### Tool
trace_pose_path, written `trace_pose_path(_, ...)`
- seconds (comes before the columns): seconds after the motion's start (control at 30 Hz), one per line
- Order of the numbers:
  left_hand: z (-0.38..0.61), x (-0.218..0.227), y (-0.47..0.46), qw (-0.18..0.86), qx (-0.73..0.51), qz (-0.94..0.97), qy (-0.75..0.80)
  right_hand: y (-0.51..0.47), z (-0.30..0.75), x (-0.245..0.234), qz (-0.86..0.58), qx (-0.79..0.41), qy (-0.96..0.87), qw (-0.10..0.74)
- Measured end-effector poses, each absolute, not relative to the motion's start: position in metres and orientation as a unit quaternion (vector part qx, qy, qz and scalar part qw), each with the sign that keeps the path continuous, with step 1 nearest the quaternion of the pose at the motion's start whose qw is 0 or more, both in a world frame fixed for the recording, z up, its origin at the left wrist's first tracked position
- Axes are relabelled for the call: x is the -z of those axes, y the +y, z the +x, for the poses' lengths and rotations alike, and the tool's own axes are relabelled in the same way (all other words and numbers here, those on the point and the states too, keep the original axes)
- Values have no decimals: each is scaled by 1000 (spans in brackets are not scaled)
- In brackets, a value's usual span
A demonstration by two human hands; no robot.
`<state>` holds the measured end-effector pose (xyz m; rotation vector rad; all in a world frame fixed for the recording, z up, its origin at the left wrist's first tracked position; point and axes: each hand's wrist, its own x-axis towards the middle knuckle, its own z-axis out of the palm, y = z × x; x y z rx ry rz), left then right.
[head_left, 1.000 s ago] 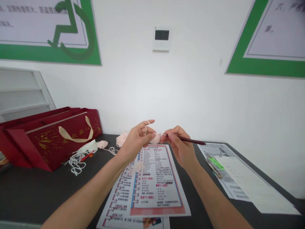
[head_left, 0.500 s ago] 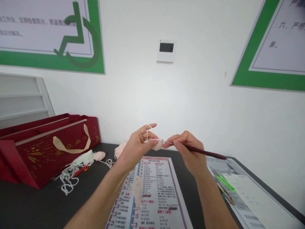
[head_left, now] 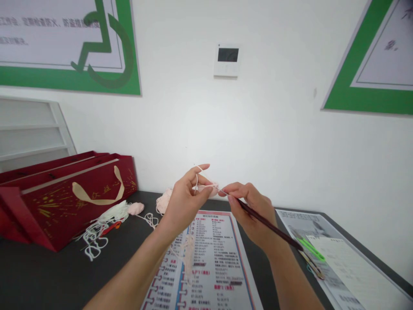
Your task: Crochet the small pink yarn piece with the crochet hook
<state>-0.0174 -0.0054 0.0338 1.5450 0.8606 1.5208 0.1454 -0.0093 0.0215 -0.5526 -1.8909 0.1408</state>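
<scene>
My left hand (head_left: pixel 185 200) is raised above the table and pinches a small pale pink crochet piece (head_left: pixel 206 187), with white yarn looped over its outstretched index finger. My right hand (head_left: pixel 250 206) is closed round a dark red crochet hook (head_left: pixel 267 224), whose metal tip points left into the pink piece. The hook's handle slopes down to the right. A yarn tail hangs from my left hand over a printed spiral-bound instruction sheet (head_left: pixel 213 258) on the dark table (head_left: pixel 48 275).
A red gift bag (head_left: pixel 64 193) lies at the left, with a tangle of white yarn (head_left: pixel 100 228) and pink yarn balls (head_left: pixel 163 200) beside it. Papers (head_left: pixel 338 262) with green snips (head_left: pixel 311 249) lie at the right. A white wall stands close behind.
My right hand has turned the hook so its handle now slopes down to the right instead of lying nearly level. The camera view has shifted slightly.
</scene>
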Motion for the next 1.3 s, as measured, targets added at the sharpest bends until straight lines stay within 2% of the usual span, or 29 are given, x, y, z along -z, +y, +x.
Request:
trace_pose_path(0.2,-18,-32,-6,340,-624,610,352,-5,142,-14,-185,-3,-818,544)
trace_pose_path(0.4,-22,-27,-4,240,-607,661,371,-5,142,-13,-167,21,-829,533)
trace_pose_path(0.5,-22,-27,-6,228,-604,666,372,-4,140,-10,-162,13,-828,537)
trace_pose_path(0.63,-19,-29,-13,280,-601,660,353,-2,137,-7,-168,-29,-796,581)
trace_pose_path(0.73,-20,-31,-15,362,-599,633,329,1,136,-5,-142,-9,-792,594)
trace_pose_path(0.9,-26,-33,-6,550,-531,579,283,14,137,1,-93,176,-814,546)
trace_pose_path(0.97,-25,-32,-3,579,-524,565,268,17,136,4,-91,261,-801,531)
trace_pose_path(1.03,-23,-31,-3,558,-548,561,271,15,133,6,-120,289,-790,527)
trace_pose_path(1.1,-21,-31,-4,517,-576,568,282,9,129,5,-163,243,-789,540)
trace_pose_path(1.3,-27,-33,-6,454,-598,601,274,-16,130,-9,-221,-55,-752,618)
